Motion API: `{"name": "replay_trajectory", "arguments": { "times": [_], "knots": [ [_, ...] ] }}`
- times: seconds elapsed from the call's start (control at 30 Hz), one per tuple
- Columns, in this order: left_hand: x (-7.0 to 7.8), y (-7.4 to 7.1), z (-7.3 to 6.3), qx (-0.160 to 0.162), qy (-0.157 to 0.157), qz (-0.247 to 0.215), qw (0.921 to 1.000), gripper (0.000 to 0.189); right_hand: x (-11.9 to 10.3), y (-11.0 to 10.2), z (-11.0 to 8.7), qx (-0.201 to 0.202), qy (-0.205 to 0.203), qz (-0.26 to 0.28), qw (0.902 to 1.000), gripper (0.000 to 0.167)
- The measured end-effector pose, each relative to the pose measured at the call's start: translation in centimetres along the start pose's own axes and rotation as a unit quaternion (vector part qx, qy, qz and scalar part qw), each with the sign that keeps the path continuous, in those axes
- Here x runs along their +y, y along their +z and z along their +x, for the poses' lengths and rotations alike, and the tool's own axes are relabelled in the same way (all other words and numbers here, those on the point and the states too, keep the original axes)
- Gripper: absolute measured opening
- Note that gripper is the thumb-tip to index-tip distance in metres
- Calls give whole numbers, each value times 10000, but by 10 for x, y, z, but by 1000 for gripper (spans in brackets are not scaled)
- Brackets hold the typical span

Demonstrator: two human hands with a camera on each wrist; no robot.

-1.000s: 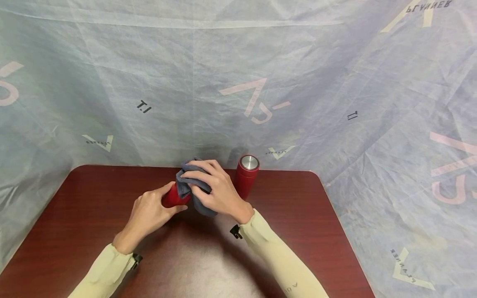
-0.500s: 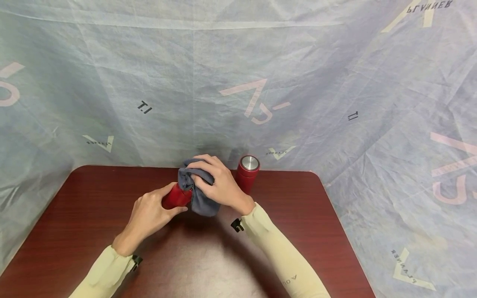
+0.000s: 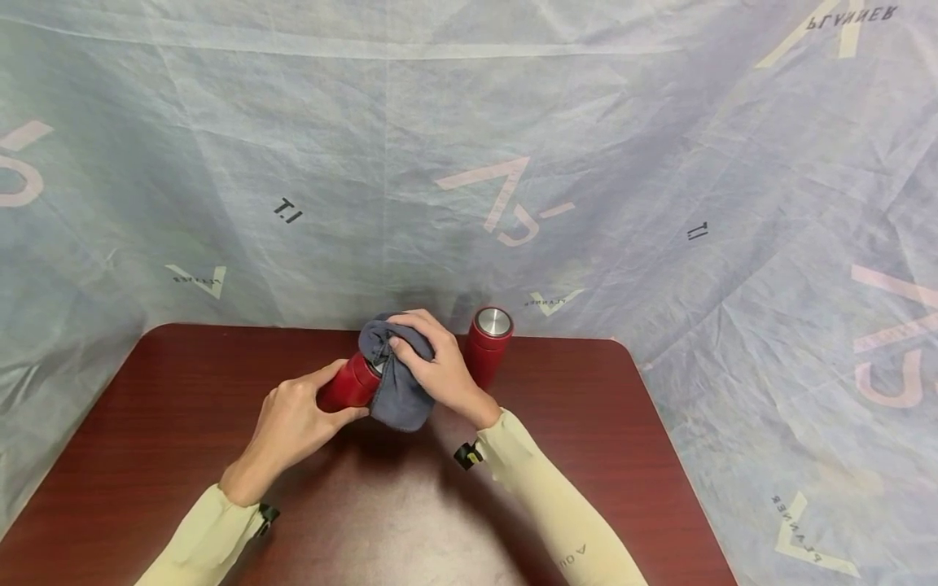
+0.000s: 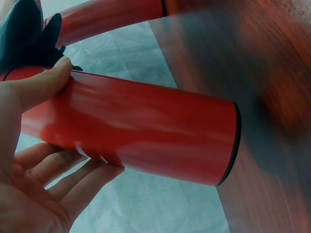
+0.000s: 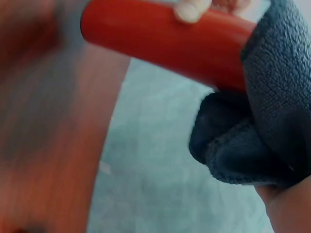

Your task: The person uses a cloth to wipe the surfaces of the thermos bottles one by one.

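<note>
My left hand [image 3: 296, 419] grips a red thermos flask [image 3: 350, 384] by its body, thumb on one side and fingers on the other. In the left wrist view the flask [image 4: 146, 124] is held off the table, its black-rimmed base toward the wood. A grey-blue cloth [image 3: 403, 391] is bunched in my right hand [image 3: 443, 362], which holds it against the flask's top end. Part of the metal lid shows beside the cloth. In the right wrist view the cloth [image 5: 282, 92] covers that end, hiding most of my right fingers.
A second red thermos flask [image 3: 487, 350] with a silver lid stands upright near the table's back edge, just beyond my right hand. The dark red wooden table [image 3: 586, 439] meets a hanging pale printed sheet [image 3: 366, 163] at the back and sides.
My right hand has shifted slightly right with the cloth, turning it about the flask's top, so more of the flask's upper end and lid shows. The left hand holds nearly still.
</note>
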State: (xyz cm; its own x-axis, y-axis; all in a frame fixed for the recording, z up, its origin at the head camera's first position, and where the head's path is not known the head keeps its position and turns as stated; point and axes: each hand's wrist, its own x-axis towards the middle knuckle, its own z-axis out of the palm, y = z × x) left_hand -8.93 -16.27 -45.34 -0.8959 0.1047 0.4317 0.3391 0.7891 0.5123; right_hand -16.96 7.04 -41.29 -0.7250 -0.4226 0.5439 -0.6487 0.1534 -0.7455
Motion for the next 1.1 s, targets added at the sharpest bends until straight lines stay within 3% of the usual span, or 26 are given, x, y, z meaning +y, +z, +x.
{"name": "replay_trajectory", "arguments": {
  "times": [0.17,0.4,0.67,0.93,1.1],
  "knots": [
    [1,-2,0,-46,-225,-67,9997,69,2,9,-7,535,-69,325,9980,27],
    [0,-1,1,1,-368,-61,9993,71,6,15,-15,931,-342,201,9949,25],
    [-1,-2,1,94,-494,-181,9986,71,2,21,-23,1081,-757,11,9912,25],
    [-3,-2,1,56,-682,-404,9968,72,1,26,-30,1167,-1448,-510,9812,27],
    [-3,-1,1,82,-766,-505,9958,78,-1,26,-34,1185,-1625,-514,9782,29]
  ]
}}
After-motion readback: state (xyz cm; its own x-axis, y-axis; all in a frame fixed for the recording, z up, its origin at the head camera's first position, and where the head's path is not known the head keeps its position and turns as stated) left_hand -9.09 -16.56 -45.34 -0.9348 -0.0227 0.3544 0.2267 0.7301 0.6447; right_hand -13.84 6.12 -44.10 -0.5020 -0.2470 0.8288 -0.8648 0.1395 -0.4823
